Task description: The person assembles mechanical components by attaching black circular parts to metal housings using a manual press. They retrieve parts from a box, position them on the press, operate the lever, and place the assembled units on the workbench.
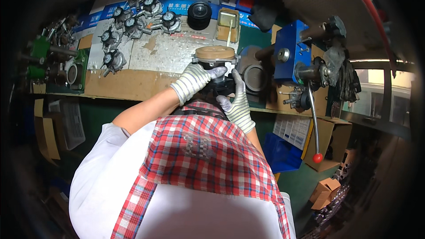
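Note:
Close in front of my body, at the bench's near edge, is a round metal housing point(231, 67) with a black lower part. A flat tan disc point(214, 52) lies across its top. My left hand point(195, 81), in a striped work glove, is closed on the housing's left side, thumb across its front. The right hand point(240, 105), gloved alike, grips the lower right side, fingers reaching up along it. My palms and the black part hide much of the underside. Just behind stands a small yellowish tray point(228, 20) with a brush-like stick point(229, 34) leaning out of it.
Several metal housings point(133, 25) with protruding arms lie on cardboard at the back left. A black cylindrical part point(199, 15) stands behind. To the right is a blue press point(290, 53) with a long red-knobbed lever point(317, 158). A green fixture point(40, 55) stands far left; a blue bin point(283, 152) sits below.

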The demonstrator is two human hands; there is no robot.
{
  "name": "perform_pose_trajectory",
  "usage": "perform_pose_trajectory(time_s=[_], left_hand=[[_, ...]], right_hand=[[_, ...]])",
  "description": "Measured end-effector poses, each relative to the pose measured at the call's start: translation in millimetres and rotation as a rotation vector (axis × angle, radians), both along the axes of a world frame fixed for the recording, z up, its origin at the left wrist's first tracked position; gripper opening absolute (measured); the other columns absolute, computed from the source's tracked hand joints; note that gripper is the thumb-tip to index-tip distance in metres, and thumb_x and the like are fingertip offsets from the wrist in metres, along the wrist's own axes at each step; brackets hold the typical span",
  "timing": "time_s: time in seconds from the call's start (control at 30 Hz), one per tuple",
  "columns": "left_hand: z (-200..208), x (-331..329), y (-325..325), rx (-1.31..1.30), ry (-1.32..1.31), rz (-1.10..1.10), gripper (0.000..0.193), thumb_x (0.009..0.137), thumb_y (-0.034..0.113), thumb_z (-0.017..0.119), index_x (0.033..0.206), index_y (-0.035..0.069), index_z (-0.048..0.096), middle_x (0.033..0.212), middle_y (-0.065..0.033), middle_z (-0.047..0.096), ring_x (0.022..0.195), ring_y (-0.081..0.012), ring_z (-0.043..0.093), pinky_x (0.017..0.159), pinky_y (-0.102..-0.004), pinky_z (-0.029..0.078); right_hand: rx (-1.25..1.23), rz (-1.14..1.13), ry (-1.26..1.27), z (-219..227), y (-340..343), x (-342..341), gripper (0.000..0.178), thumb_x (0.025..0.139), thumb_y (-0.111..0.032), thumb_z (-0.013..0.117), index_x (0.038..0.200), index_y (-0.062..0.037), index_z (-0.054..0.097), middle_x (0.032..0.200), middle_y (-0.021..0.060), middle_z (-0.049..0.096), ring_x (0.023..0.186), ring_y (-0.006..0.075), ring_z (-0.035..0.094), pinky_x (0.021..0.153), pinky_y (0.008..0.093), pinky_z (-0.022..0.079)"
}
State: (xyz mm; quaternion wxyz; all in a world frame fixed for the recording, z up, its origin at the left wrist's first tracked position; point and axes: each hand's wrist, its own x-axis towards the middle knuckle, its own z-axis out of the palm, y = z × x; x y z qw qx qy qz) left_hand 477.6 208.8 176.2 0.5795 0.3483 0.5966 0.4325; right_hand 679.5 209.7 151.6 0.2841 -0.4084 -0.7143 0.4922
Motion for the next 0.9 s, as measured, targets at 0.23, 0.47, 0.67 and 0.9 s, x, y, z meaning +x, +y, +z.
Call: perform_pose_trajectory(time_s=[0.23,0.47,0.67,0.9], left_hand=[[27.0,-0.8,4.3,-0.194,0.154,-0.152,0.059,0.083,0.048,0.079,0.117,0.001,0.068,0.102,-0.0098,0.073,0.091,-0.0164,0.065,0.084,-0.0336,0.051],[10.2,-2.2,4.2,-0.030,0.141,-0.104,0.063,0.083,0.049,0.079,0.122,0.001,0.066,0.105,-0.0084,0.073,0.097,-0.0159,0.065,0.089,-0.0344,0.050],[5.4,-2.9,5.1,-0.011,0.079,-0.152,0.059,0.086,0.049,0.077,0.119,0.002,0.067,0.103,-0.0069,0.072,0.094,-0.0161,0.065,0.087,-0.0323,0.051],[-7.5,20.3,13.8,-0.313,-0.482,-0.232,0.049,0.087,0.050,0.075,0.118,0.013,0.068,0.108,-0.0042,0.073,0.103,-0.0155,0.068,0.090,-0.0351,0.054]], right_hand=[[0.094,-0.074,-0.061,-6.6,-5.9,5.4,0.111,0.083,-0.072,0.062,0.156,-0.0002,0.019,0.151,0.0270,0.033,0.139,0.0410,0.039,0.113,0.0461,0.036],[-0.031,-0.175,0.073,-23.9,-8.2,12.3,0.099,0.093,-0.059,0.061,0.159,-0.0060,0.010,0.145,0.0214,0.035,0.121,0.0273,0.051,0.100,0.0360,0.046],[-0.025,-0.276,0.058,-18.3,-13.1,11.5,0.091,0.096,-0.056,0.058,0.158,-0.0045,0.015,0.141,0.0204,0.038,0.124,0.0278,0.050,0.102,0.0367,0.046],[0.188,-0.098,-0.061,-5.6,-20.1,37.4,0.106,0.076,-0.068,0.071,0.152,-0.0045,0.033,0.144,0.0235,0.048,0.132,0.0386,0.048,0.110,0.0440,0.039]])
